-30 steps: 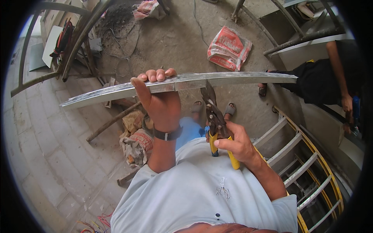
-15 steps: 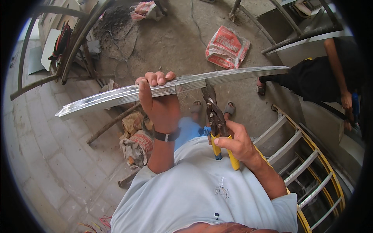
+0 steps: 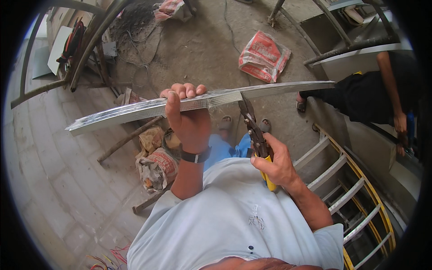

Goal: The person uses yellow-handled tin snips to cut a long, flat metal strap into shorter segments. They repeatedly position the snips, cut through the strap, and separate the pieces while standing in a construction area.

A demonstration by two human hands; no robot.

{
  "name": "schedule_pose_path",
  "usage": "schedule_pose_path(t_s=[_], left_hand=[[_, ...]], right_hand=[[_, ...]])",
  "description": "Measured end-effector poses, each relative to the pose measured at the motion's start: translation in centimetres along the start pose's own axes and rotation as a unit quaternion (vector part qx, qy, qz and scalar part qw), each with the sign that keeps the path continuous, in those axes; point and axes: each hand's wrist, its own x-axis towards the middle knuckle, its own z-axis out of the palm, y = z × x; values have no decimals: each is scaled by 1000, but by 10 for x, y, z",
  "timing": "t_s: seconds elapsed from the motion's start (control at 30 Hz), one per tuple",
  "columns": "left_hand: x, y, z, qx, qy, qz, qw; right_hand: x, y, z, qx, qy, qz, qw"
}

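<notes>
Metal channel [image 3: 139,112], mid-frame, looks not yet severed: left hand [image 3: 190,122] grips it, right hand [image 3: 281,164] clenches snips [image 3: 256,135] against its lower edge.

The grey-brown, dusty concrete floor [image 3: 202,54] served as the supporting surface. A creased red-and-white printed sack [image 3: 264,56] lay directly on it. A crumpled red-and-white sack [image 3: 170,11] lay at the view's upper edge, near a loose heap of dark granular material [image 3: 138,19]. A thin dark cable [image 3: 230,30] ran beside the creased sack.
</notes>
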Motion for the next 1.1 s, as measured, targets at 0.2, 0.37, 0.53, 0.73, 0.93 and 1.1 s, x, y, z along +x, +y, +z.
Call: schedule_pose_path(t_s=[0.2, 0.37, 0.53, 0.73, 0.93, 1.1], left_hand=[[15, -10, -2, -64, -85, -4, 994], [25, -14, 25, -95, -92, 4, 991], [23, -30, 36, -110, -89, -1, 990], [33, -27, 41, -82, -103, 13, 991], [27, -22, 38, -25, -78, -30, 996], [30, -7, 32, -39, -115, -78, 990]], right_hand=[[3, -15, 17, -7, 30, -25, 999], [10, -6, 41, 29, 40, -64, 997], [16, -15, 56, 73, 13, -93, 993], [7, -27, 47, 52, -32, -64, 996], [-4, -26, 32, 112, -81, 14, 990], [4, -19, 18, 26, -118, -8, 993]])
